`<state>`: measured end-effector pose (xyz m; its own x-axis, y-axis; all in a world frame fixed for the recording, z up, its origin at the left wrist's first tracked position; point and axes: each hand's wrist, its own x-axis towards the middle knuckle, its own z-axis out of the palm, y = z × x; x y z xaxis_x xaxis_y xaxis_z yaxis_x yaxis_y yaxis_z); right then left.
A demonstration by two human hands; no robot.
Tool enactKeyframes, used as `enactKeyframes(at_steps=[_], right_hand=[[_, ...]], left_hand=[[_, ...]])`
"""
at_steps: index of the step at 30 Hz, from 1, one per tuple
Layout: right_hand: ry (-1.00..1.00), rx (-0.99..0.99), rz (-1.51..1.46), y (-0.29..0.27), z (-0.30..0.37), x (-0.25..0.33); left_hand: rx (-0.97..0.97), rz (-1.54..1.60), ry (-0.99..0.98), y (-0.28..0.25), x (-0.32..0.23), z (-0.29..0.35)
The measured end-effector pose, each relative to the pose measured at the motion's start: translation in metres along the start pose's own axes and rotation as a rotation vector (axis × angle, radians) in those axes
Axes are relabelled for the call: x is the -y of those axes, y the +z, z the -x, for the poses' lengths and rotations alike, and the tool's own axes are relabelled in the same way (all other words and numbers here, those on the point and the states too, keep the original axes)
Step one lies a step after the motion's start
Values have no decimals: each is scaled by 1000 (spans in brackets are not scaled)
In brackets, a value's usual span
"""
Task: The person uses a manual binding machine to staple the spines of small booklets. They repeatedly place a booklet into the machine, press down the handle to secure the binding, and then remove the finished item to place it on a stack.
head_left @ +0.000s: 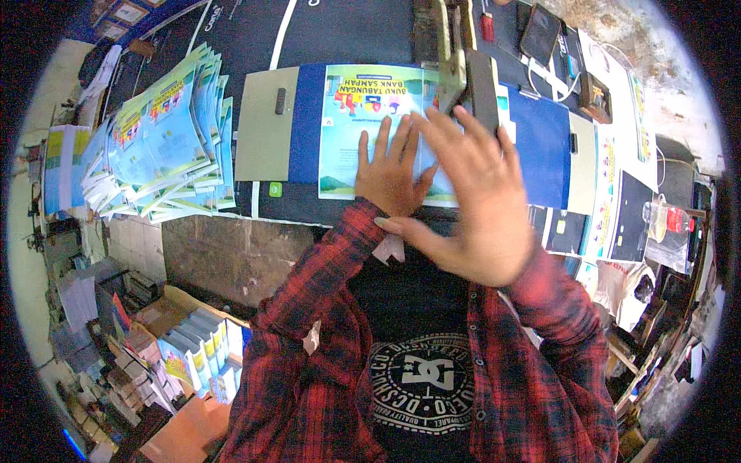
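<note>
A light blue printed booklet cover (340, 147) lies spread on a dark blue board (309, 123) at the table's front. My left hand (390, 177) rests flat on the cover with its fingers stretched. Slightly blurred, my right hand (490, 201) hovers nearer the camera, fingers spread, and holds nothing. It hides the cover's right part. Just beyond my fingertips stands a worn metal device with a long arm (453, 65), like a long-arm stapler; its lower end is partly hidden. To the left lies a fanned pile of matching booklets (158, 143).
Grey end panels carrying small black blocks (280, 101) flank the blue board. A phone (540, 35), white cable and small wooden box (596, 98) lie at the back right. A bottle with a red label (679, 221) stands far right. Boxed booklets (202, 343) sit lower left.
</note>
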<state>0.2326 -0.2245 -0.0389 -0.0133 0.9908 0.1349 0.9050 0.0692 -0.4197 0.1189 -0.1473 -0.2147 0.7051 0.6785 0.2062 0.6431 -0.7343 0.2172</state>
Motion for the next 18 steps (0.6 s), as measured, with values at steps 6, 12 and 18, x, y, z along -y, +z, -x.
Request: enactKeyframes(at_steps=[6,12,18], right_hand=[[164,-385,-911,-42,-20,-71],[633,-380,-735,67,71,-180],[565,-324,-1059,79,65,-158]], left_hand=[[-87,92,7,-3,5,0],[-84,139,22,-3,2,-2],[-116,129,-37,-7,25,8]])
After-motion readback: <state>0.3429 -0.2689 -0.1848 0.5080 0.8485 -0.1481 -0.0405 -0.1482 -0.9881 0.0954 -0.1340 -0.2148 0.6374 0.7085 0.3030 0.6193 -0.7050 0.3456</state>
